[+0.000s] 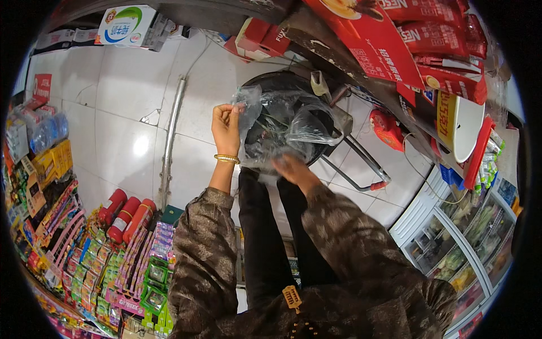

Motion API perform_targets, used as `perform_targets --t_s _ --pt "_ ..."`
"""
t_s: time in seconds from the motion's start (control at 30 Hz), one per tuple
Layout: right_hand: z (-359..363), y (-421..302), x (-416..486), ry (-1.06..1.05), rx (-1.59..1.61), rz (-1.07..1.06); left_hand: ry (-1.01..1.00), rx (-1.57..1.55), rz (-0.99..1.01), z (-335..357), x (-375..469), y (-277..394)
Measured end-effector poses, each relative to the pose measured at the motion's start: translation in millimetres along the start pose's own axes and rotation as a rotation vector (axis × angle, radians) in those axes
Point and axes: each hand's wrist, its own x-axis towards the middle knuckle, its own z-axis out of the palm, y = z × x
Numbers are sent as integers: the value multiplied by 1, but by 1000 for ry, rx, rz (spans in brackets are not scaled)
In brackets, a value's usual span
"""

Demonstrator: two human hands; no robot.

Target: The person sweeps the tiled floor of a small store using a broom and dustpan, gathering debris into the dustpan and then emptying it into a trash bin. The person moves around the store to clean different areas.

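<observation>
My left hand (227, 127), with a gold bracelet (227, 159) at the wrist, pinches the upper left edge of a clear plastic bag (250, 106) between thumb and fingers. The bag spreads over a round black container (271, 80) in front of my legs. Through the film I make out dark contents and thin stems, too unclear to name. At the bag's near edge is my right hand (294, 167), blurred by motion. Its fingertips are at the plastic; whether they grip it cannot be told.
A metal frame (364, 159) with a red-tipped end juts out right of the container. Fire extinguishers (123, 220) stand left among racks of packaged snacks (93, 271). A metal pole (171, 135) crosses the tiled floor. A glass-door fridge (457, 250) and a counter with red packets (436, 34) are on the right.
</observation>
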Motion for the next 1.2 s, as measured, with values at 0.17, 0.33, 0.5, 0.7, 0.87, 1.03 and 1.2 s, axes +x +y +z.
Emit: perform_targets --t_s 0.17,0.33,0.5,0.7,0.87,1.03,1.2 --pt "11 -64 38 509 747 424 -1 222 14 -15 4 -28" --pt "27 -123 -34 396 -368 -26 138 160 -49 -46 -19 -28" --pt "28 -178 -21 562 -1314 -533 108 104 -67 -50 -22 -17" --pt "-16 -169 5 111 -1509 332 165 120 79 -50 -1 21" --pt "-2 -191 -91 260 -1640 -265 339 219 117 -101 3 18" --pt "-65 -179 -131 415 -1855 57 498 845 362 -94 -15 25" --pt "-87 -152 -106 551 -1395 179 -268 1031 587 8 -86 17"
